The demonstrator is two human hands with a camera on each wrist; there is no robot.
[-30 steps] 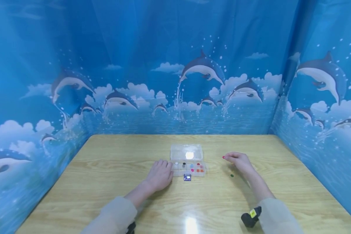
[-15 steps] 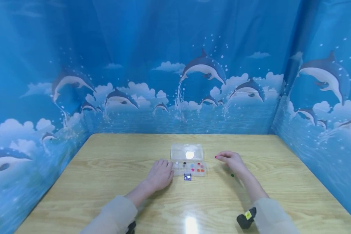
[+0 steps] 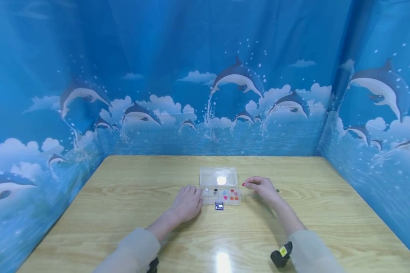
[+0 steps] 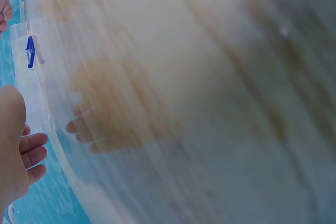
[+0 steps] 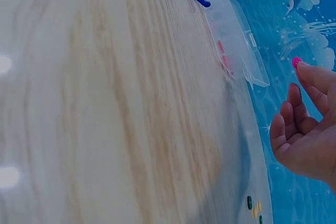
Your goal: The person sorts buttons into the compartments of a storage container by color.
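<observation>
Near the box's right end, my right hand (image 3: 262,186) pinches a small bright pink button (image 5: 297,62) between thumb and fingertips, raised over the table. The other right fingers are loosely bent. A clear plastic compartment box (image 3: 210,201) stands with its lid (image 3: 212,175) tipped back and a blue latch (image 3: 219,206) at its front. Several buttons, white, black, blue, pink, red and orange, lie in its compartments. At the box's left end rests my left hand (image 3: 187,203), its relaxed fingers (image 4: 33,156) against that end.
Green and yellow buttons (image 5: 249,203) lie loose on the wooden table (image 3: 123,212), right of the box; my right hand partly covers them in the head view. A blue dolphin curtain (image 3: 157,94) hangs around the table's back and sides.
My right hand has moved left toward the box with the pink button still pinched. My left hand and the box have stayed in place.
</observation>
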